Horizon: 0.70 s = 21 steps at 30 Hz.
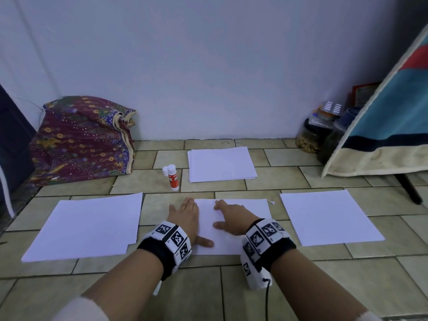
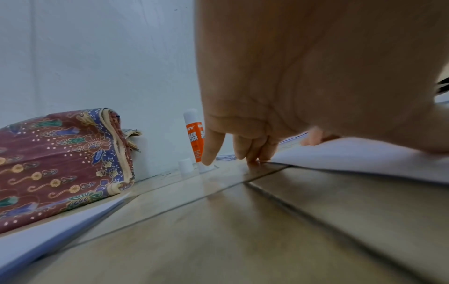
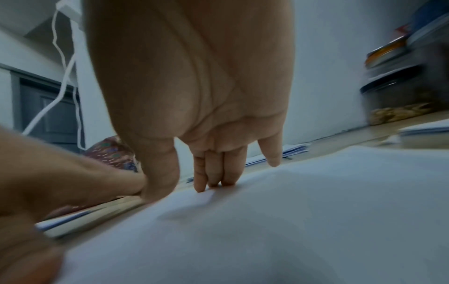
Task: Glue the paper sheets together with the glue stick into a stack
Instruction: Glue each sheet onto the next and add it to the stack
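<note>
tiled floor (image 1: 208,286) by pale wall (image 1: 208,66), both hands' fingers (image 1: 188,202) flat on paper (image 1: 243,228)

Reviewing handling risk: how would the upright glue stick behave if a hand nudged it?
The glue stick stands tall and narrow on its small base, so it would probably tip. Being round, it may then roll on the smooth tiled floor. It looks light.

Home: tiled floor (image 1: 266,286), folded batik cloth (image 1: 81,137), food jars (image 1: 311,137).

Dim, cool, even light, its source perhaps overhead, leaves only soft shadows. Both wrist views are blurred and smeared toward their edges; the head view bends at its borders.
</note>
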### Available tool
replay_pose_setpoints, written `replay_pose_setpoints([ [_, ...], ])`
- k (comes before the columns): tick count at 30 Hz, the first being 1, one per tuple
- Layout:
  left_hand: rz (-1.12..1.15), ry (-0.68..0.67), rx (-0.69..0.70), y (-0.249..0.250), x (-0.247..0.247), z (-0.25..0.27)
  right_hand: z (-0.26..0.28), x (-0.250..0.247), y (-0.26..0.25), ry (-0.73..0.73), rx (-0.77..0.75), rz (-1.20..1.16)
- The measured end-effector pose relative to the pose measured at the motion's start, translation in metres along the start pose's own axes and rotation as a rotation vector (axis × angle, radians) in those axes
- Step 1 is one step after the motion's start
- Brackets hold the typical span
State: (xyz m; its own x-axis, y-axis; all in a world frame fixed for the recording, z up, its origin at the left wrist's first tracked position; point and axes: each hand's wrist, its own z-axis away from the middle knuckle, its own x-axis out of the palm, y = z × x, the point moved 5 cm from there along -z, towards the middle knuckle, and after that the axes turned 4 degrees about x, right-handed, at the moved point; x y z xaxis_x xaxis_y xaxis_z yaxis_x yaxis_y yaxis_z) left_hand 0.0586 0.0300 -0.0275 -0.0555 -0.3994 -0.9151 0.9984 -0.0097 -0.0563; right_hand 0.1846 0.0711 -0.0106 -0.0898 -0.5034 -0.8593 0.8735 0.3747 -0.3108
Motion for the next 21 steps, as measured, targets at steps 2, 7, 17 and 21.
replay_pose_setpoints([
  [2, 0.01, -0.006, -0.002, -0.001, 0.002, 0.001, 0.002, -0.004, 0.027, 0.006, 0.074, -0.036],
  [7, 0.031, -0.051, 0.024, -0.004, 0.006, 0.001, 0.02, -0.022, 0.091, 0.057, 0.272, -0.037],
  [17, -0.068, 0.114, 0.031, -0.002, -0.028, 0.005, 0.027, -0.026, 0.069, 0.184, 0.335, 0.433],
  [21, 0.072, 0.039, 0.294, 0.024, -0.024, 0.007, 0.03, -0.025, 0.054, 0.164, 0.327, 0.502],
])
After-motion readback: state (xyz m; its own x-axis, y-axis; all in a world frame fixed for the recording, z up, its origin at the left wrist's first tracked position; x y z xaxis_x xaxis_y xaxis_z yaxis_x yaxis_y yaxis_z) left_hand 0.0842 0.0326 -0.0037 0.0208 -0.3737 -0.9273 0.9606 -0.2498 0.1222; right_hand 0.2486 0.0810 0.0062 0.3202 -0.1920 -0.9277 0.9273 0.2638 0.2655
